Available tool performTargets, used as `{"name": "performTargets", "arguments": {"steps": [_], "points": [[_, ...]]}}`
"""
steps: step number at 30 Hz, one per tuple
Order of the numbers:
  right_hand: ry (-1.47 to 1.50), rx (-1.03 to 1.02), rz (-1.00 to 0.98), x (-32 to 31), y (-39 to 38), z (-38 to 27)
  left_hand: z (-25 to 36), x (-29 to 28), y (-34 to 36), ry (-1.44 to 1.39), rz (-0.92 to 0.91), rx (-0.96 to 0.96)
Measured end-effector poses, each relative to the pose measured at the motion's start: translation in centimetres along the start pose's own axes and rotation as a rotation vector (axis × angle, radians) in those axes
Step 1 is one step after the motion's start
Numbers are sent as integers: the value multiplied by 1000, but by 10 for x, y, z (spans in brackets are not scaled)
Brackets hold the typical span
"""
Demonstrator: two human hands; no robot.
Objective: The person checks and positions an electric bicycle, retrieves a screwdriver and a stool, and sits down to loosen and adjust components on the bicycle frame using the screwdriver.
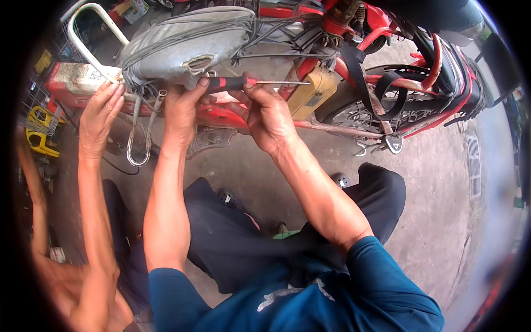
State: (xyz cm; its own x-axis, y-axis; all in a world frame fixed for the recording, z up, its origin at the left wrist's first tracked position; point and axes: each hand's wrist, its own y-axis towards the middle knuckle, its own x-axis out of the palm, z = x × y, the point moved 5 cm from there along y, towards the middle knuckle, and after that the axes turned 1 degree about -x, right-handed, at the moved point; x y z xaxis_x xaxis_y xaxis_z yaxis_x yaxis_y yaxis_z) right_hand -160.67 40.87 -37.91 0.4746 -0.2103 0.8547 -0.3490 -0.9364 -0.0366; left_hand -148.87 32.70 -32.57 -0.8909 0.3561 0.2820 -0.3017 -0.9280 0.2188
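A black-and-red screwdriver [227,83] lies crosswise under a scuffed grey housing [160,44] wrapped in cables. My right hand [264,113] is closed on its handle near the shaft, which points right toward a yellow box [311,91]. My left hand [180,116] is curled at the housing's lower edge, thumb at the handle's butt; what its fingers hold is hidden. Left of it, a co-worker's hand [99,119] touches a white bent tube [81,44] beside the housing.
A red bike frame [354,134] spans the upper view, with a spoked wheel [412,113] and dangling black straps at right. The co-worker's bare arms and torso are close on my left. Yellow parts [41,138] and wire racks stand at far left. Concrete floor [431,210] lies below.
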Motion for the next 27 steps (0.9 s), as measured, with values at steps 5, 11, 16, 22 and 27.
{"name": "performTargets", "arguments": {"steps": [5,11,16,22,27], "points": [[31,-18,6,12,-1,14,-11,-12,-3,171,-39,-87],[-170,20,159,15,10,8,-1,-4,-6,-41,-125,-39],[-57,-61,47,15,7,11,-10,-19,-4,273,-32,-99],[-116,-41,106,5,7,10,-6,-5,-9,68,-58,-56],[-137,76,133,-1,15,16,-12,-15,-1,179,-43,-102]]}}
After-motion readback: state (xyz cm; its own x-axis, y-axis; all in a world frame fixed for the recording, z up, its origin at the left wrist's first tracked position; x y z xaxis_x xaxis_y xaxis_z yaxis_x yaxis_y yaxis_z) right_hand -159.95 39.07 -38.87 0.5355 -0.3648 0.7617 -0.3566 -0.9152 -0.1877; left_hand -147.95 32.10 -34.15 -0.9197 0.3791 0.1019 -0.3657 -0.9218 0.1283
